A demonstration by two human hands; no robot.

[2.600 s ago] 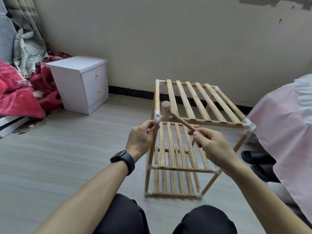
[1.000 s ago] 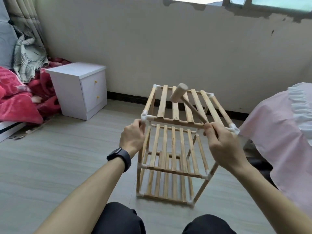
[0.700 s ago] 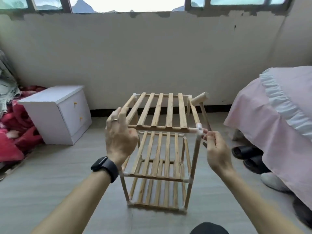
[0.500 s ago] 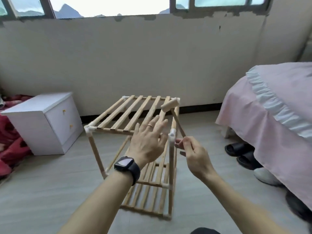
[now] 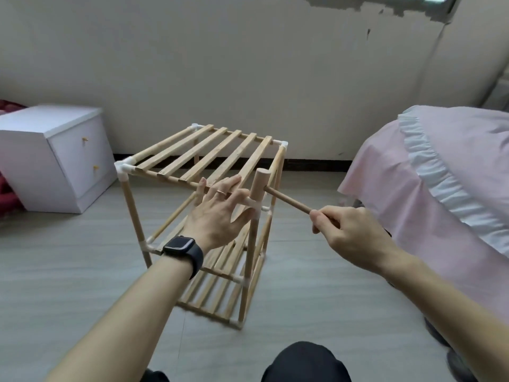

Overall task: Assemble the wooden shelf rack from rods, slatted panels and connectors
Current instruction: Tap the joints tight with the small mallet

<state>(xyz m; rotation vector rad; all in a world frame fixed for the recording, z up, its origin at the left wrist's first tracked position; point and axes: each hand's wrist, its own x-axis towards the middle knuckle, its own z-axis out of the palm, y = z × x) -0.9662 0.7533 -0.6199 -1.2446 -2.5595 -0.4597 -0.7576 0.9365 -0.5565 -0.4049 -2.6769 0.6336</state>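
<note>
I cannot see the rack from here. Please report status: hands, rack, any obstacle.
Left hand open, flat on rack top. Right hand grips mallet, head over near corner connector. Nothing blocking.

Body only: two bare forearms, no sleeves in frame. Left hand point(image 5: 217, 216) has a thin ring point(image 5: 221, 192), gold or copper tone, on one of the fingers point(image 5: 232, 183). Left wrist carries a smartwatch point(image 5: 179, 243): dark rounded-rectangle case, glossy black screen, unlit, on a wide black band point(image 5: 196, 261) that wraps the wrist snugly. Right hand point(image 5: 349, 235) has no ring, watch or strap that shows; wrist and forearm bare as well. Nails on both hands short, no polish visible. Lower edge of frame: dark, near-black trouser fabric over the knees point(image 5: 305, 362), matte, no pattern or seam detail readable.
</note>
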